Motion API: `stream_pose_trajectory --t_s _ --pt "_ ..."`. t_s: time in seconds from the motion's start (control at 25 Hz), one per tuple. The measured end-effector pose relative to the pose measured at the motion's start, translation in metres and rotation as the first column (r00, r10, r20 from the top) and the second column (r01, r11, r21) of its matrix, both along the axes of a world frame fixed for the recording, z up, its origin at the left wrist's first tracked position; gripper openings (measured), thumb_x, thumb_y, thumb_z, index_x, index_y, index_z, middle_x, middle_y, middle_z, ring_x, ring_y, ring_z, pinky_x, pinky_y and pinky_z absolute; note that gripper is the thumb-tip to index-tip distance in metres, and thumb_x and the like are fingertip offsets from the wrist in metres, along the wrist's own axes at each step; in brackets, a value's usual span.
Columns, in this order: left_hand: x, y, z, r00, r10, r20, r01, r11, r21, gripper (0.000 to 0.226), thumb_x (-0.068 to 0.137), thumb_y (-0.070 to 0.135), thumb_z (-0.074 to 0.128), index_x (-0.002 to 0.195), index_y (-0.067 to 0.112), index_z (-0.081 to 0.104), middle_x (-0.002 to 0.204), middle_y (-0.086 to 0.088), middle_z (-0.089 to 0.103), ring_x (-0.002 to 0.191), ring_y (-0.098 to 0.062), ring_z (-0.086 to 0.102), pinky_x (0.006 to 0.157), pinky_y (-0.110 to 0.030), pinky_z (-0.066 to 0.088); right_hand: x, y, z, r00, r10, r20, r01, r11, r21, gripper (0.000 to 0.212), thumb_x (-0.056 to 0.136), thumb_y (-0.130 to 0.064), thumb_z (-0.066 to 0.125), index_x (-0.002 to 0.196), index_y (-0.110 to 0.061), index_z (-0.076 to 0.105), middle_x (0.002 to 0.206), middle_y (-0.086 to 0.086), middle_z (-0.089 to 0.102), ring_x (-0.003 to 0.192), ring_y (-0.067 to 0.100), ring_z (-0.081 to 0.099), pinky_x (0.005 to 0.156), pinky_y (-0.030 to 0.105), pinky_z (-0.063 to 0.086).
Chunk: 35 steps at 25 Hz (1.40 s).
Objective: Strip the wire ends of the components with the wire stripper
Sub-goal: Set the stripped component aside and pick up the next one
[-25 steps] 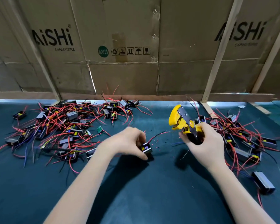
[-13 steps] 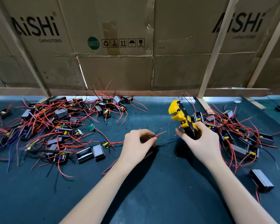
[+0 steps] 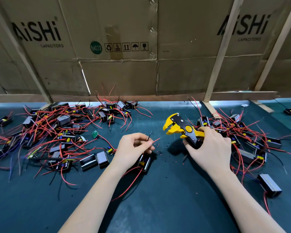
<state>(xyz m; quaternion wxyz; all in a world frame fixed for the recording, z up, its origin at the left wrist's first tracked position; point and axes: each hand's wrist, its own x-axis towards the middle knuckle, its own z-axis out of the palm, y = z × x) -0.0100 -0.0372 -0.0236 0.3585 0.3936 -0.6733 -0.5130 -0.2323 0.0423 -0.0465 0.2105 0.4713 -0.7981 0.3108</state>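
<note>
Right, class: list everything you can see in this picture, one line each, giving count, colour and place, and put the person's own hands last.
yellow and black wire stripper: one, right of centre, gripped.
black boxy component with red and black wires: one, under the left hand.
large heap of components: many, black with red wires, left.
smaller heap of components: many, right.
dark teal table mat: one, underneath.
brown cardboard sheets: several, back wall.
left hand: pinches wire ends.
right hand: grips stripper handles.

The yellow-and-black wire stripper (image 3: 181,128) is held at its handles, head pointing left (mouth open). The black component (image 3: 144,163) lies under the other grip, its wire ends (image 3: 152,139) pinched up.
</note>
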Motion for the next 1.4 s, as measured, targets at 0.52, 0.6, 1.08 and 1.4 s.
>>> stream_pose_trajectory --t_s 0.52,0.6,1.08,1.4 --pt "0.000 0.000 0.008 1.000 0.002 -0.030 0.000 0.998 0.070 0.016 0.090 0.002 0.062 0.081 0.011 0.070 0.065 0.000 0.070 0.058 -0.010 0.063 0.057 -0.014 0.045 0.004 0.000 -0.001 0.987 -0.021 -0.161 0.033 0.997 0.068 0.055 0.063 -0.052 0.081 0.084 -0.006 0.059 0.077 0.008 0.059 0.073 0.033 0.057 0.072 0.040 0.031" --pt "-0.001 0.001 0.008 0.999 -0.001 -0.045 0.005 0.996 0.084 0.011 0.090 0.004 0.065 0.081 0.009 0.070 0.063 0.001 0.068 0.057 -0.011 0.060 0.056 -0.013 0.045 0.005 0.000 -0.001 0.984 -0.030 -0.175 0.040 0.998 0.054 0.057 0.062 -0.052 0.082 0.086 -0.005 0.060 0.077 0.009 0.060 0.073 0.033 0.057 0.072 0.040 0.031" --pt "-0.004 0.007 0.007 0.998 -0.043 -0.048 0.045 0.998 0.035 0.010 0.093 0.001 0.059 0.083 0.004 0.061 0.064 -0.007 0.071 0.052 -0.014 0.061 0.055 -0.015 0.046 0.014 -0.002 0.000 0.982 -0.018 -0.189 0.019 1.000 0.006 0.058 0.062 -0.053 0.083 0.086 -0.005 0.059 0.076 0.008 0.058 0.072 0.032 0.056 0.072 0.041 0.030" --pt "-0.006 0.008 0.006 0.998 -0.058 -0.038 0.058 0.998 0.006 0.010 0.094 0.002 0.057 0.085 0.006 0.058 0.071 -0.010 0.074 0.056 -0.016 0.065 0.056 -0.018 0.046 0.017 -0.002 0.001 0.979 0.030 -0.202 -0.034 0.999 -0.017 0.055 0.059 -0.053 0.083 0.080 -0.009 0.057 0.072 0.004 0.057 0.068 0.030 0.054 0.068 0.038 0.027"
